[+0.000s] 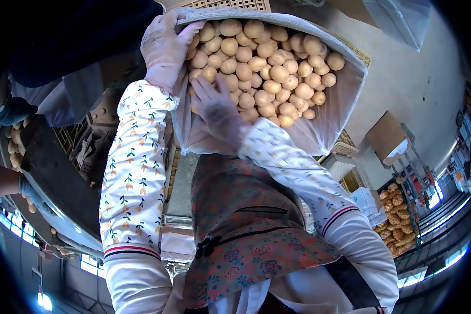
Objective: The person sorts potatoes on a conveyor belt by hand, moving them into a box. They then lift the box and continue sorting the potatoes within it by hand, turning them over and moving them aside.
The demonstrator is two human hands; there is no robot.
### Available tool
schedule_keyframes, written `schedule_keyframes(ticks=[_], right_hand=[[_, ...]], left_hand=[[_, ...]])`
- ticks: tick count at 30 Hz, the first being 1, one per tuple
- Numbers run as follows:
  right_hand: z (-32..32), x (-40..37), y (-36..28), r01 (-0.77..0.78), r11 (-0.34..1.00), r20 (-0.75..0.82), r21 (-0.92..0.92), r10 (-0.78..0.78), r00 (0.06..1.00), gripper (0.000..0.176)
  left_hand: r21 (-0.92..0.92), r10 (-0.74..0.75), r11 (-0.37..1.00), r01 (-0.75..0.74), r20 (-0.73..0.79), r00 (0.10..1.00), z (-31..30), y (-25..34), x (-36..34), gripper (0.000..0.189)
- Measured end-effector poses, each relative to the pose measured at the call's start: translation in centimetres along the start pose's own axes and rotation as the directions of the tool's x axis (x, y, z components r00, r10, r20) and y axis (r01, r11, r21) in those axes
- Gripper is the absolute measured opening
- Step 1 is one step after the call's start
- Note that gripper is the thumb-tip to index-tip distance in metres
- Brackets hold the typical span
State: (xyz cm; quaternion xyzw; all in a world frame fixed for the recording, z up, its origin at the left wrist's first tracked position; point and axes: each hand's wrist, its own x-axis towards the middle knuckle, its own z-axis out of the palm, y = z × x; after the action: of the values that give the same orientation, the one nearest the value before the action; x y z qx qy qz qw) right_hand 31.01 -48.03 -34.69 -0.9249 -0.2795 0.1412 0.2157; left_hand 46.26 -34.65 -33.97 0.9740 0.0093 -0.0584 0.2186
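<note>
Head view shows the left hand [165,47] clenched on the plastic liner [329,131] rim, the right hand [214,107] spread flat beside the heaped tan produce [267,68], seemingly settling it; next needs that rim held firm.

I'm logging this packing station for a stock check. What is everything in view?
round pieces: many, tan, heaped in the bag
plastic bag: one, clear, top centre
lattice crate: one, yellow, behind the bag
produce crates: a few, orange contents, lower right
cardboard box: one, brown, right
conveyor: one, dark, left, tan pieces beside it
co-worker's arm: one, left edge
left hand: pale glove, grips the bag rim
right hand: gloved, fingers spread on the pieces
</note>
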Motion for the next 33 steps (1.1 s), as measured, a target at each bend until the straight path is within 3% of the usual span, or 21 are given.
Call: schedule_keyframes(ticks=[3,5,7,9,11,13,15,17,19,20,21,23,25,26,27,28,30,33], right_hand=[[4.1,0.9,0.6,0.149,0.981,0.095,-0.124,-0.138,0.986,0.037],[1.7,0.5,2.4,-0.091,0.936,0.186,0.341,0.028,0.982,0.045],[-2.5,-2.3,5.5,-0.345,0.607,0.244,0.716,0.245,0.938,0.047],[-6.6,-3.9,8.8,-0.573,0.26,0.436,0.777,0.436,0.788,0.05],[-6.7,-6.8,11.7,-0.399,0.453,0.202,0.797,0.423,0.883,0.048],[-7.3,-8.1,10.9,-0.544,0.02,0.449,0.839,0.538,0.713,0.048],[-9.4,-8.3,9.4,-0.587,-0.368,0.687,0.721,0.484,0.541,0.049],[-9.4,-8.9,8.5,-0.597,-0.287,0.658,0.749,0.431,0.617,0.051],[-9.6,-8.9,6.5,-0.5,-0.138,0.495,0.855,0.502,0.709,0.053],[-9.8,-9.0,5.9,-0.468,0.035,0.376,0.883,0.544,0.75,0.054],[-10.2,-8.9,5.5,-0.453,0.262,0.241,0.852,0.572,0.784,0.057],[-12.4,-8.3,4.8,-0.408,0.453,0.116,0.793,0.545,0.83,0.058],[-13.2,-8.5,4.9,-0.332,0.601,-0.022,0.727,0.504,0.863,0.058],[-13.4,-8.7,4.8,-0.295,0.668,-0.087,0.684,0.475,0.875,0.058],[-13.7,-8.8,4.6,-0.286,0.687,-0.112,0.668,0.472,0.874,0.059],[-13.9,-8.8,4.5,-0.275,0.706,-0.136,0.652,0.466,0.874,0.059],[-14.7,-8.7,4.4,-0.255,0.737,-0.159,0.626,0.441,0.883,0.061],[-15.9,-9.0,4.0,-0.228,0.766,-0.161,0.602,0.396,0.904,0.063]], left_hand=[[-0.004,0.032,0.999,-0.032,-0.023,0.999,0.1,-0.2,0.1,0.046],[0.004,0.049,0.999,-0.048,-0.031,0.998,0.5,-0.8,0.0,0.047],[0.027,0.047,0.999,-0.046,-0.032,0.998,0.8,-1.3,0.1,0.047],[0.03,0.065,0.998,-0.063,-0.057,0.996,1.0,-1.3,0.0,0.047],[0.055,0.078,0.996,-0.075,-0.062,0.995,1.0,-1.3,0.1,0.047],[0.002,0.05,0.999,-0.05,-0.046,0.998,0.3,-0.5,0.1,0.047],[-0.015,0.04,0.999,-0.04,-0.047,0.998,0.2,-0.4,-0.2,0.046],[-0.006,0.052,0.999,-0.052,-0.08,0.995,0.8,-0.8,-0.1,0.043],[-0.026,0.001,1.0,-0.001,0.003,1.0,0.2,-0.3,-0.1,0.044],[-0.035,-0.022,0.999,0.023,0.044,0.999,-0.2,0.1,-0.2,0.045],[0.003,0.067,0.998,-0.067,-0.105,0.992,-0.3,0.6,-0.5,0.046],[0.118,0.249,0.968,-0.22,-0.38,0.891,-0.1,1.5,-2.0,0.048],[-0.01,0.278,0.952,-0.305,-0.384,0.881,-1.5,4.8,-5.5,0.051],[-0.195,0.296,0.907,-0.374,-0.335,0.894,-2.4,6.5,-7.6,0.047],[-0.393,0.242,0.878,-0.273,-0.127,0.962,-3.7,8.3,-9.6,0.043],[-0.57,0.08,0.816,0.095,0.274,0.958,-5.5,10.2,-11.7,0.041],[-0.784,0.072,0.574,0.238,0.338,0.939,-4.0,11.3,-14.4,0.047],[-0.786,0.113,0.555,0.271,0.395,0.912,-6.0,14.6,-14.7,0.056]])
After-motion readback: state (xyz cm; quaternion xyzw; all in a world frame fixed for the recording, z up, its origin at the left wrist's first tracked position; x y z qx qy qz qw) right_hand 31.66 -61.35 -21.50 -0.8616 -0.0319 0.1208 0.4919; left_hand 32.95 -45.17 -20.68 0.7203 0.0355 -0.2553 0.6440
